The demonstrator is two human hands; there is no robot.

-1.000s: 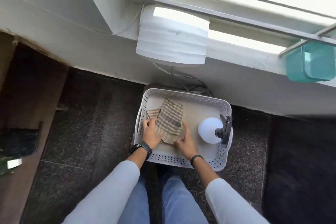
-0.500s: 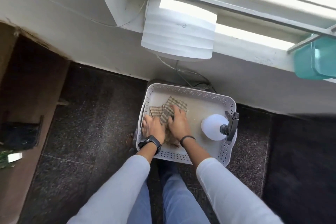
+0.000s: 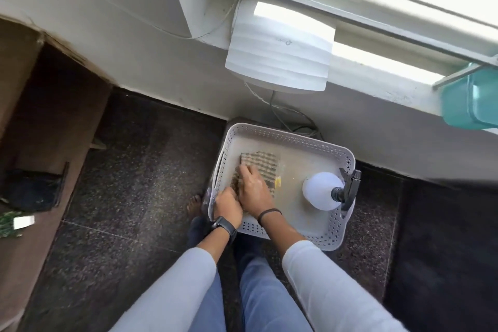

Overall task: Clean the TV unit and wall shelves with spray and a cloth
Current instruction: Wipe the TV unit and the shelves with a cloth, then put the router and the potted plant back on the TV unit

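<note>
A person stands over a white perforated plastic basket (image 3: 334,234) set on dark speckled floor tiles (image 3: 140,170). Inside the basket's left half lies a brown-and-beige striped cloth (image 3: 265,164). The right hand (image 3: 252,188) lies flat on top of the cloth, fingers fairly straight and pressing it down. The left hand (image 3: 227,205) sits at the cloth's near-left edge by the basket wall; its fingers look curled, but whether they pinch the fabric cannot be told. A white round spray bottle with a black trigger head (image 3: 322,191) lies on its side in the basket's right half, untouched. Judging from this, the supplies are only being handled in the basket; no TV unit or wall shelves are in view, so whether wiping has begun cannot be told.
</note>
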